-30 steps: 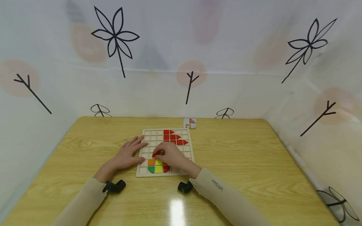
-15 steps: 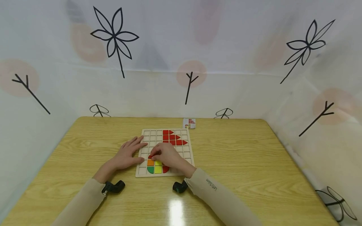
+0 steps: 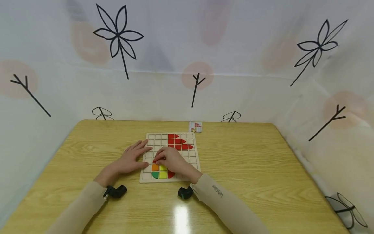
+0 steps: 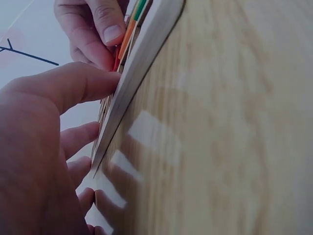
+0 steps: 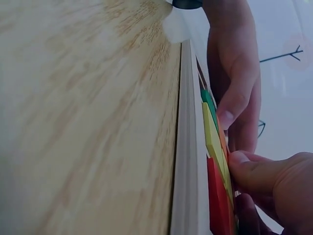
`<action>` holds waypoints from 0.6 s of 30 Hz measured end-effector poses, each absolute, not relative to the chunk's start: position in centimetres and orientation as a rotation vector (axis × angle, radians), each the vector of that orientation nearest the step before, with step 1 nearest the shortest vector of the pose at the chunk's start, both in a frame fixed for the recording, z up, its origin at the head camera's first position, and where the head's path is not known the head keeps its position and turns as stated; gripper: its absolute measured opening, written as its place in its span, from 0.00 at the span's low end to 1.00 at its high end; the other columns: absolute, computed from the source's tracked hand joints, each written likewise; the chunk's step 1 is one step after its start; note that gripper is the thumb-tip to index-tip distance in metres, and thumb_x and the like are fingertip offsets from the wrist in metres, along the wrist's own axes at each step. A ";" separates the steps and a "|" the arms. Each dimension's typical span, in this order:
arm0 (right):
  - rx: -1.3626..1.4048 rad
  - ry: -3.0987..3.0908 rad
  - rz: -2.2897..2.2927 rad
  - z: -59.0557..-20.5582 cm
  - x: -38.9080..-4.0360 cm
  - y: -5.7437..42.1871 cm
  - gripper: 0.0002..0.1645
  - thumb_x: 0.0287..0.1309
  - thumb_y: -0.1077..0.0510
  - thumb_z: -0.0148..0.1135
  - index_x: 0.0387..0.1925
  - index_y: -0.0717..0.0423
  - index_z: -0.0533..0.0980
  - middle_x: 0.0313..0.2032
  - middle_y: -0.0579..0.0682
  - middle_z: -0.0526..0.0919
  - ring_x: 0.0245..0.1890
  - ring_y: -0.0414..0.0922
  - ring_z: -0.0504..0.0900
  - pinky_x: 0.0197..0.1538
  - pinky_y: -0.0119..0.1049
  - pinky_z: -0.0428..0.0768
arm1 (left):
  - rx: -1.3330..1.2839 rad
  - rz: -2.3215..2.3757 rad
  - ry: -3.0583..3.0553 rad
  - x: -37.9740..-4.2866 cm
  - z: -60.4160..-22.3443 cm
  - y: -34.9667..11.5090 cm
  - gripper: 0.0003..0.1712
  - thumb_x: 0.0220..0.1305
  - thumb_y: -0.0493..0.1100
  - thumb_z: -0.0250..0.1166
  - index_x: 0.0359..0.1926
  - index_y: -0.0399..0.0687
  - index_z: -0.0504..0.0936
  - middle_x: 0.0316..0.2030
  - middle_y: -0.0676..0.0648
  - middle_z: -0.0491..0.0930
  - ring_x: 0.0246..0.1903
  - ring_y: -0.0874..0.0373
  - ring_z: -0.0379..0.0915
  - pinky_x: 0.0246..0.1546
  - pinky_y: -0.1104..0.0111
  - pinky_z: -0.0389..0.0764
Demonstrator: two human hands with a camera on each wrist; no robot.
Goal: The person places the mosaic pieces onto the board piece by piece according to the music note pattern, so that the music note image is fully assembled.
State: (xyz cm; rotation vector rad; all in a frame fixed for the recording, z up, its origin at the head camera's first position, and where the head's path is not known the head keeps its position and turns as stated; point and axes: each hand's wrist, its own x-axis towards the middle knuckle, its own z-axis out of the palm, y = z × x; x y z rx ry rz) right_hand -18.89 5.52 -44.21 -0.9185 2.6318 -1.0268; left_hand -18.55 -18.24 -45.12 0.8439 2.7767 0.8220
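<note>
A wooden grid board (image 3: 158,142) lies on the table. My left hand (image 3: 128,160), fingers spread, rests with its thumb and fingertips on the board's left edge. My right hand (image 3: 173,160) reaches over the lower part of the board and pinches a red puzzle piece (image 3: 154,161) between thumb and fingers, right above the orange square (image 3: 155,167). That red piece is mostly hidden by the fingertips. Below sit a green quarter-round piece (image 3: 155,175), a yellow square (image 3: 162,175) and a red rounded piece (image 3: 170,175). Rows of red squares and triangles (image 3: 178,141) fill cells near the top.
A small printed card (image 3: 195,127) with a matching red pattern lies behind the board at the table's back edge. The wood-grain table (image 3: 248,169) extends to both sides. A patterned cloth (image 3: 157,97) stands behind it.
My right hand has shifted slightly left with the red piece, from above the yellow column to above the orange square. My left hand has stayed on the board's edge.
</note>
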 end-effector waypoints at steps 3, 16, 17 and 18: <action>-0.934 2.640 -1.014 -44.0 -18.9 5.5 0.08 0.64 0.60 0.66 0.41 0.51 0.89 0.44 0.42 0.83 0.47 0.39 0.78 0.53 0.31 0.75 | 0.837 0.814 2.760 -18.6 -44.7 -18.2 0.39 0.65 0.53 0.66 0.73 0.45 0.67 0.77 0.39 0.48 0.74 0.34 0.37 0.67 0.34 0.41; -0.937 2.627 -1.063 -43.6 -19.1 6.2 0.08 0.64 0.62 0.66 0.41 0.52 0.89 0.46 0.42 0.84 0.49 0.39 0.80 0.51 0.28 0.76 | 0.870 0.742 2.768 -19.1 -44.5 -18.3 0.39 0.64 0.55 0.67 0.71 0.44 0.69 0.76 0.38 0.52 0.73 0.33 0.43 0.66 0.35 0.49; -0.918 2.627 -1.092 -43.5 -19.2 6.5 0.09 0.64 0.62 0.66 0.42 0.52 0.88 0.47 0.43 0.85 0.49 0.40 0.80 0.51 0.29 0.77 | 0.878 0.744 2.766 -19.1 -44.5 -18.4 0.39 0.64 0.55 0.67 0.71 0.44 0.70 0.76 0.38 0.52 0.73 0.33 0.44 0.66 0.35 0.50; -0.898 2.627 -1.128 -43.5 -19.2 6.8 0.09 0.64 0.63 0.66 0.42 0.52 0.88 0.47 0.43 0.85 0.49 0.40 0.81 0.49 0.29 0.78 | 0.886 0.751 2.761 -19.2 -44.4 -18.4 0.38 0.64 0.55 0.67 0.71 0.43 0.70 0.75 0.38 0.53 0.73 0.33 0.45 0.66 0.36 0.51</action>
